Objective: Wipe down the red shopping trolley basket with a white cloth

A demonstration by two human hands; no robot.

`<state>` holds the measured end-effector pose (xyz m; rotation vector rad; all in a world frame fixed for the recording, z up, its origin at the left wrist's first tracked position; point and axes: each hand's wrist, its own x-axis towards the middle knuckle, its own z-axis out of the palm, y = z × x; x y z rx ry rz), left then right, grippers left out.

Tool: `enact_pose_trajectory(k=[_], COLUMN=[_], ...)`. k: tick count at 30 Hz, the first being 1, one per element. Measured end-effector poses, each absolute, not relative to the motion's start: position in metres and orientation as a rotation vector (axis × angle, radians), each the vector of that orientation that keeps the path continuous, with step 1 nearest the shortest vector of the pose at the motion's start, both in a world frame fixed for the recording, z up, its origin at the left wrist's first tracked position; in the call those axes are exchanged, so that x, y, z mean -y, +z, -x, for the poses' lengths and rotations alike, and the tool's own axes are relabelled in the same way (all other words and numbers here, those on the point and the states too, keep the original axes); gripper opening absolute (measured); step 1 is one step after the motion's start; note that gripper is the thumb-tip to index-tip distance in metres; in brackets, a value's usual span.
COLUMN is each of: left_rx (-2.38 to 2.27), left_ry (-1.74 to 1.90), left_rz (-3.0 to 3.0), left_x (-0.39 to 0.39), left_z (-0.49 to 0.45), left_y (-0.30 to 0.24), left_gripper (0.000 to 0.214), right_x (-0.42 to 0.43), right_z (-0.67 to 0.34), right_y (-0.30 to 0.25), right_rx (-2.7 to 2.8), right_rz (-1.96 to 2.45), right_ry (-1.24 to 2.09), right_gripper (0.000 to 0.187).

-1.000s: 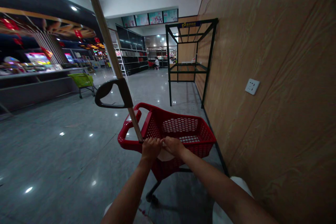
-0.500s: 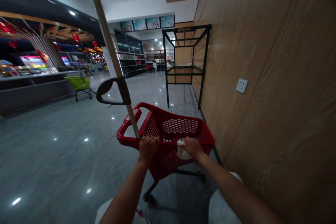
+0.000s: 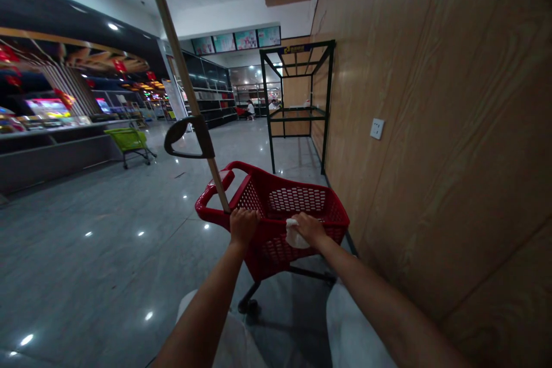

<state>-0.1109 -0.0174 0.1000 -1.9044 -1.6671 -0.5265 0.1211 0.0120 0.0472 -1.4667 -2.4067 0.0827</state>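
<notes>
Sideways in front of me stands a red shopping cart (image 3: 302,181), its handle bar to the left. My left hand (image 3: 244,226) is closed over the near rim, beside the foot of a long pale pole (image 3: 173,40). That pole rises from the cart's handle end and leans left; a dark loop-shaped grip (image 3: 188,137) sits on it. Further right, my right hand (image 3: 309,229) is closed at the same rim with a white cloth (image 3: 295,237) in its fingers. The cloth hangs down over the cart's outer side. Whether the left fingers also touch the pole I cannot tell.
A wood-panelled wall (image 3: 388,69) with a power socket (image 3: 376,129) runs close along my right. Ahead, a dark metal frame (image 3: 297,117) stands against it. Left are a green cart (image 3: 129,139) and a long counter (image 3: 56,155). Further back, a person (image 3: 250,109) crouches near shelves.
My view has moved forward along the wall; the socket sits farther left in view. The cart has come along under my hands, which keep their places on the rim.
</notes>
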Motion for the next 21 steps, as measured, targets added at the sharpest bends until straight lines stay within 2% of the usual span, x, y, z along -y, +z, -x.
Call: enact_pose_trajectory(k=[6, 8, 12, 21], left_rx=[1.69, 1.67, 1.639, 1.637], left_ry=[-0.545, -0.523, -0.461, -0.611], left_rz=[1.91, 1.929, 1.969, 1.971], left_x=[0.02, 0.022, 0.025, 0.01], left_z=[0.114, 0.117, 0.123, 0.107], left_y=[0.101, 0.102, 0.105, 0.092], left_gripper=[0.042, 0.041, 0.036, 0.036], right_x=[0.0, -0.001, -0.007, -0.017], right_z=[-0.064, -0.051, -0.063, -0.12], right_y=[0.055, 0.061, 0.07, 0.053], right_rx=[2.417, 2.433, 2.538, 2.431], right_rz=[1.157, 1.099, 1.121, 1.4], right_ry=[0.113, 0.135, 0.173, 0.168], right_gripper=[0.047, 0.045, 0.027, 0.036])
